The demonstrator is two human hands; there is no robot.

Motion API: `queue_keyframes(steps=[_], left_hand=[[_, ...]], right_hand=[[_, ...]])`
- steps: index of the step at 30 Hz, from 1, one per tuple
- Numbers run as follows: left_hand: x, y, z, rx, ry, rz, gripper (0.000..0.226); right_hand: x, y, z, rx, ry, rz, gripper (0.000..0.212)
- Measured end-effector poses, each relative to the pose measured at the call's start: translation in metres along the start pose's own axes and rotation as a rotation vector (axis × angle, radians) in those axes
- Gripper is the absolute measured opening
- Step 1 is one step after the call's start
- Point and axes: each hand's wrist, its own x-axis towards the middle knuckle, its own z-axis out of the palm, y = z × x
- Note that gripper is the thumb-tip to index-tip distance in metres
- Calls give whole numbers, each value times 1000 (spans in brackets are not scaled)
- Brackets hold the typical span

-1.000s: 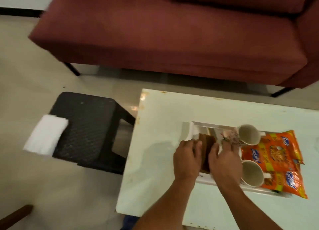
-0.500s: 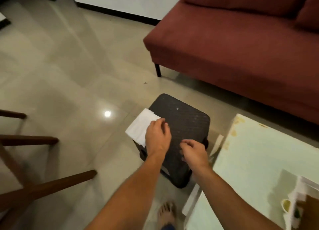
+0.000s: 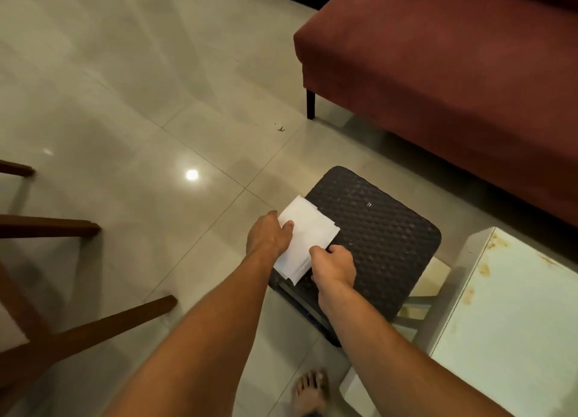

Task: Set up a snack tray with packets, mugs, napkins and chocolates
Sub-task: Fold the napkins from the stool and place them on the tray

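Observation:
White napkins (image 3: 305, 235) lie in a small stack on the left part of a black woven stool (image 3: 381, 238), hanging a little over its edge. My left hand (image 3: 269, 235) holds the stack at its left side, thumb on top. My right hand (image 3: 333, 261) pinches the near right edge of the napkins with curled fingers. The tray, mugs, packets and chocolates are out of view.
A maroon sofa (image 3: 453, 72) stands behind the stool. The white table (image 3: 516, 316) corner is at the lower right. Dark wooden chair legs (image 3: 78, 332) cross the tiled floor on the left. My bare foot (image 3: 309, 391) shows below.
My view swung left from the tray on the table to the stool. Both hands left the tray, reached the stool and took hold of the napkins.

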Motion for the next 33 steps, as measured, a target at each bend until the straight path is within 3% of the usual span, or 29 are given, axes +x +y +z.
queue_keyframes(steps=[7,12,18,24,28,30,33], left_hand=[[-11,-14,-6,20,145,139,29],[-29,-20,-9,50,216,348,24],[-39,2,-24,-78,40,569,20],[-45,73,-46,-387,-176,514,15],[-66,122,-36,-531,-367,468,15],[-83,144,-18,-573,-415,439,13],[-115,168,20,-509,-381,420,21]], right_hand=[[4,-2,15,-9,45,20,35],[4,3,17,13,31,14,43],[-2,-17,1,274,-77,190,35],[10,-33,-65,545,-345,284,63],[13,-26,-127,801,-557,239,59],[12,-18,-161,920,-518,155,52],[7,-2,-212,878,-285,49,41]])
